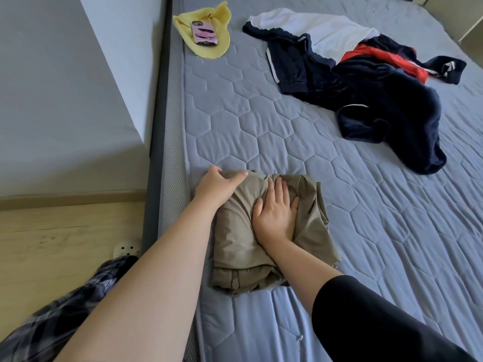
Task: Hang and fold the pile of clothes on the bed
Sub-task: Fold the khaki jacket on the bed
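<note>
A folded khaki garment (240,241) with a zip at its near end lies at the near left edge of the grey-blue quilted mattress (261,121). My right hand (274,212) lies flat on top of it, fingers straight, pressing down. My left hand (217,184) holds its far left corner, thumb laid over the top fold and fingers hidden behind. Further back on the right sprawls an unfolded pile of clothes (366,82): navy pieces with white stripes, a white part and a red part.
A yellow cloth (217,45) with a pink-cased phone (203,32) on it lies at the far left of the bed. Left of the mattress are a grey wall (65,87) and a wooden floor (52,244). A white slipper (125,250) sits by the bed frame.
</note>
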Demonstrator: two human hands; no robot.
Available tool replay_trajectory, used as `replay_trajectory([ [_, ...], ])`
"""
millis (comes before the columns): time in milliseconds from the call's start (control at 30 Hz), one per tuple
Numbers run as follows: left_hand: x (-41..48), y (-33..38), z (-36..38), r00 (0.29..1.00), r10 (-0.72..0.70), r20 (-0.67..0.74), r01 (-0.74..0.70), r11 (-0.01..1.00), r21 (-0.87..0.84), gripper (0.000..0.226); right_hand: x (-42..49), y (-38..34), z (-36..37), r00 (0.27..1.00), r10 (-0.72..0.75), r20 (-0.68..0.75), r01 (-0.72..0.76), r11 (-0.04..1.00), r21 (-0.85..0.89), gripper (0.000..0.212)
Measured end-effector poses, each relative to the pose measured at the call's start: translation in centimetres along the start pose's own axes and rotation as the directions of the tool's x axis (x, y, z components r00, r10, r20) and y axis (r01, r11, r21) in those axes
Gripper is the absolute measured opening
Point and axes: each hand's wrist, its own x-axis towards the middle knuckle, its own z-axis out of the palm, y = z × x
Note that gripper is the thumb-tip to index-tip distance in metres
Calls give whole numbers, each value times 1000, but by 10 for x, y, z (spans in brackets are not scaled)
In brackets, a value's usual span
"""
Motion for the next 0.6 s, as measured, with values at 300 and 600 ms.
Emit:
replay_trajectory([
  [300,-17,-7,16,974,-28,-225,4,994,-108,44,8,94,-37,968,117,221,-84,985,-153,60],
  [600,-70,26,38,589,808,-25,-603,460,652,51,6,111,-30,927,219,304,-193,975,-114,62],
])
